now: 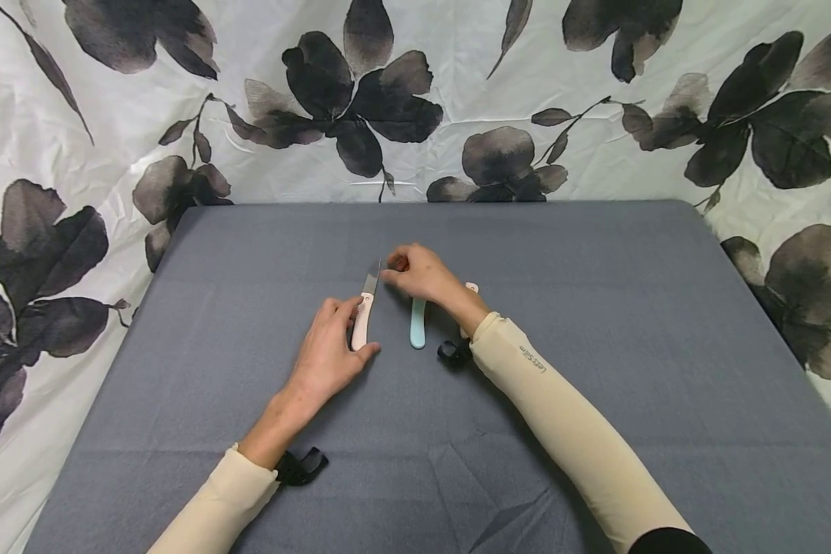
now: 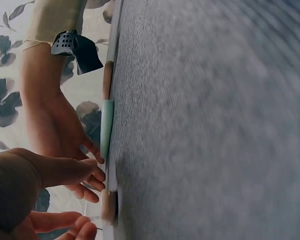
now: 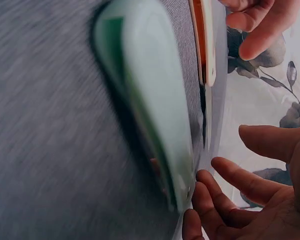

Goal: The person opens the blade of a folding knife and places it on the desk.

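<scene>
A pale pink folding knife (image 1: pixel 362 322) lies on the grey cloth, its metal blade (image 1: pixel 372 282) swung out and pointing away from me. My left hand (image 1: pixel 328 350) spreads over this knife, fingers by one side of the handle and thumb near its lower end; in the right wrist view the left fingers (image 3: pixel 262 32) show a gap from the handle. Just right of the blade tip, my right hand (image 1: pixel 421 273) hovers with loosely bent fingers and nothing seen between them. Beneath it lies a mint-green folding knife (image 1: pixel 418 323), its far end hidden by the hand.
Another pale pink handle (image 1: pixel 472 288) lies partly hidden under the right wrist. Black straps (image 1: pixel 302 466) hang from both wrists. The grey cloth-covered table (image 1: pixel 595 308) ends at a floral curtain (image 1: pixel 402 92) behind it.
</scene>
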The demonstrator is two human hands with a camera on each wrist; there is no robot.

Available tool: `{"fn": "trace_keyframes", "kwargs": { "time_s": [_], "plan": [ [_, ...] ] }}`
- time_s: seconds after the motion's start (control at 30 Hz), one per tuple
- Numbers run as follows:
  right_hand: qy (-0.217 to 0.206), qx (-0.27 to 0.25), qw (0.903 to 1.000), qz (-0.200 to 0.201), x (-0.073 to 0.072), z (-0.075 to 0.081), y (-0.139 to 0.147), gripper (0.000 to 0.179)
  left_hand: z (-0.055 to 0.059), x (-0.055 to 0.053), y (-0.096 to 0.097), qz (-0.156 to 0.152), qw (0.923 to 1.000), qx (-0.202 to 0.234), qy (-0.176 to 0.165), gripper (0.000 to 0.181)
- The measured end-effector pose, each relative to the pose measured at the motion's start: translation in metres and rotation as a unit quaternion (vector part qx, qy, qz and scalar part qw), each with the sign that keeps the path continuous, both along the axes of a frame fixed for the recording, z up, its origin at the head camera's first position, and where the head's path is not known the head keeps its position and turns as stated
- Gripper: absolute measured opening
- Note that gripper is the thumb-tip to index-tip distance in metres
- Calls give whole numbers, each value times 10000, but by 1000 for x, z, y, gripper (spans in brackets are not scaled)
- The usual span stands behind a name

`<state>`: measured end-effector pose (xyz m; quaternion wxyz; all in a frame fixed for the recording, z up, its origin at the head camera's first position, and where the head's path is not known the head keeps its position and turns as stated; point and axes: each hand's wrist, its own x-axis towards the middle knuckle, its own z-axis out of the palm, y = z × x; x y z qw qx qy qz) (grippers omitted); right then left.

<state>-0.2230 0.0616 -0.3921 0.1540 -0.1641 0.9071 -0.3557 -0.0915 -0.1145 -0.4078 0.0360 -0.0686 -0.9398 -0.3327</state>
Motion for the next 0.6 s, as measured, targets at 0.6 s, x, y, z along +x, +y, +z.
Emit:
{"fn": "trace_keyframes", "kwargs": {
  "time_s": [0.6],
  "plan": [
    [564, 882, 9945, -88, 15, 9, 39, 28, 3, 1, 37, -600, 9980, 158, 128, 50]
  ]
}}
